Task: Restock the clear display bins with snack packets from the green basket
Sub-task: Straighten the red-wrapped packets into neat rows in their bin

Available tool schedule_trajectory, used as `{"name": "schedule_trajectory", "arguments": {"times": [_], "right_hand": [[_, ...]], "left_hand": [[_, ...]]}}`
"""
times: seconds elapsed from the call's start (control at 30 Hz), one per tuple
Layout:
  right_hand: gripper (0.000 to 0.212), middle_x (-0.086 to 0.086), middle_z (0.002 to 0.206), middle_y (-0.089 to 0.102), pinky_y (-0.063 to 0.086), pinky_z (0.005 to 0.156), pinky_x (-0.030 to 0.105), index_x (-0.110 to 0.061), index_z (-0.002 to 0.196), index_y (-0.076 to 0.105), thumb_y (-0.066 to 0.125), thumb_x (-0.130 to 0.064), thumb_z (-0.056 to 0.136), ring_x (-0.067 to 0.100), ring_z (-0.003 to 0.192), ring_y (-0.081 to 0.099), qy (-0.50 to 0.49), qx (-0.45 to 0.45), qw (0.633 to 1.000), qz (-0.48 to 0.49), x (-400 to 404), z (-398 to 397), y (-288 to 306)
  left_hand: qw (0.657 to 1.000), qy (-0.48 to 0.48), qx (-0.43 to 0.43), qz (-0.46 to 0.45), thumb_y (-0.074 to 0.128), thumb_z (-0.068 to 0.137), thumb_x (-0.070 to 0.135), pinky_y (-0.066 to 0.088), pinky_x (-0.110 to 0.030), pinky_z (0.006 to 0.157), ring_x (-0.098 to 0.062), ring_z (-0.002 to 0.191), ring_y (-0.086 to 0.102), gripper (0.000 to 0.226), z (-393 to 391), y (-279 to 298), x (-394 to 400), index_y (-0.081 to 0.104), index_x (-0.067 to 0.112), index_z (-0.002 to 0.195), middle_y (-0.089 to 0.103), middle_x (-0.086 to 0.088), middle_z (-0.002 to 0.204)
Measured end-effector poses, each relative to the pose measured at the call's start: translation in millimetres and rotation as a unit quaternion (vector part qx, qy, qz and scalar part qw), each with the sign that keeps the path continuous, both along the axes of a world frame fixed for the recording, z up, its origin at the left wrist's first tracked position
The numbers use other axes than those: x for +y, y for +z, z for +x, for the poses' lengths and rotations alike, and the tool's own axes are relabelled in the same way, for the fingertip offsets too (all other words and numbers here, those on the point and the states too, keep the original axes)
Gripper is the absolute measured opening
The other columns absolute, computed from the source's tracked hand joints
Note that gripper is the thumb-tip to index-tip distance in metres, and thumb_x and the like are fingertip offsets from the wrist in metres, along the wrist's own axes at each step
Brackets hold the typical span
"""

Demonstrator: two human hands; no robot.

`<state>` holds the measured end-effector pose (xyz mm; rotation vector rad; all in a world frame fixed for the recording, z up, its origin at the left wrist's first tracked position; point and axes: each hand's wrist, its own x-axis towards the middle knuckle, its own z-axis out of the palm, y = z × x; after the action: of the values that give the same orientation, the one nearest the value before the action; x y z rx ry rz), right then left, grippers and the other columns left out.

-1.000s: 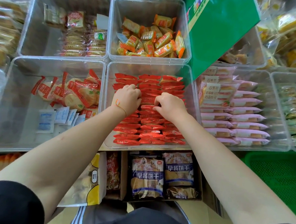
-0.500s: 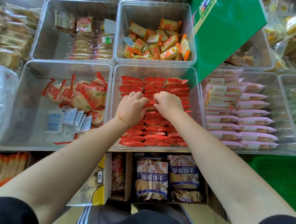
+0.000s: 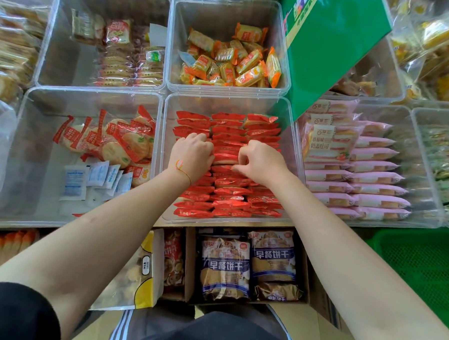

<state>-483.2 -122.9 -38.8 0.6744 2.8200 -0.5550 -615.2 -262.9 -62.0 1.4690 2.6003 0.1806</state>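
Red snack packets (image 3: 227, 196) being straightened in centre bin (image 3: 291, 157); left hand (image 3: 191, 156), right hand (image 3: 261, 162) curl onto rows. Next, likely: green basket (image 3: 426, 263).

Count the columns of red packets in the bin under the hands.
3 columns of red packets in the clear bin: left, middle, right. The hands hide part of each.

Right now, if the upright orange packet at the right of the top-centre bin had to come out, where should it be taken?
Probably from above: pinch the orange packet by its top crimped end. It stands on end against the clear bin wall's side, with loose packets crowding its left.
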Motion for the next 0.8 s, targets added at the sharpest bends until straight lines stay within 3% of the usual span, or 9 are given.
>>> {"name": "schedule_trajectory", "arguments": {"times": [0.1,0.23,0.4,0.5,0.6,0.7,0.8], "right_hand": [[0.019,-0.001,0.1,0.054,0.046,0.072,0.034,-0.019,0.102,0.067,0.065,-0.035,0.092,0.025,0.091,0.059,0.028,-0.05,0.998,0.037,-4,7,-5],[0.017,0.006,0.097,0.059,0.044,0.066,0.034,-0.011,0.099,0.066,0.052,-0.02,0.097,0.032,0.085,0.062,-0.012,0.001,0.997,0.081,-6,4,-11],[0.016,0.008,0.101,0.06,0.04,0.066,0.034,-0.01,0.101,0.063,0.052,-0.021,0.098,0.033,0.088,0.063,-0.028,-0.007,0.996,0.079,-11,-4,-13],[0.013,0.007,0.098,0.06,0.039,0.063,0.032,-0.011,0.101,0.06,0.054,-0.023,0.098,0.03,0.084,0.063,-0.043,0.026,0.995,0.091,-16,2,-9],[0.016,0.0,0.091,0.059,0.04,0.061,0.03,-0.017,0.089,0.055,0.062,-0.03,0.094,0.025,0.08,0.061,-0.033,0.053,0.997,0.052,-18,11,-4],[0.028,-0.005,0.099,0.059,0.044,0.066,0.031,-0.022,0.096,0.06,0.07,-0.046,0.086,0.02,0.09,0.059,0.05,-0.057,0.997,-0.011,-20,14,0],[0.035,-0.001,0.104,0.062,0.044,0.066,0.032,-0.021,0.106,0.058,0.07,-0.046,0.086,0.023,0.093,0.061,0.074,-0.084,0.993,0.035,-23,12,-6]], "left_hand": [[1.0,0.015,-0.016,0.004,0.054,0.096,0.028,0.047,-0.039,0.071,-0.029,0.096,0.057,0.025,-1,3,-3,0.073,0.013,0.097,0.062,-0.007,0.096],[0.998,0.042,-0.036,0.009,0.055,0.096,0.027,0.047,-0.037,0.071,-0.029,0.1,0.057,0.023,0,5,-3,0.075,0.017,0.099,0.062,-0.006,0.098],[0.998,0.044,-0.048,0.011,0.051,0.097,0.027,0.043,-0.035,0.066,-0.03,0.098,0.055,0.027,2,5,-7,0.074,0.014,0.099,0.059,-0.008,0.097],[0.999,-0.009,0.0,0.044,0.054,0.094,0.025,0.049,-0.043,0.075,-0.033,0.1,0.055,0.027,11,5,-18,0.069,0.01,0.11,0.06,-0.011,0.107],[0.995,-0.085,0.029,0.042,0.054,0.092,0.027,0.047,-0.046,0.087,-0.032,0.113,0.055,0.031,25,-1,-31,0.066,0.014,0.118,0.06,-0.01,0.123],[0.992,-0.114,0.031,-0.039,0.043,0.098,0.035,0.038,-0.045,0.1,-0.027,0.133,0.04,0.043,32,-8,-36,0.056,0.018,0.134,0.045,-0.007,0.147],[0.99,-0.107,0.036,-0.082,0.034,0.101,0.038,0.03,-0.046,0.109,-0.026,0.144,0.026,0.047,33,-9,-33,0.045,0.019,0.144,0.03,-0.005,0.158]]}}
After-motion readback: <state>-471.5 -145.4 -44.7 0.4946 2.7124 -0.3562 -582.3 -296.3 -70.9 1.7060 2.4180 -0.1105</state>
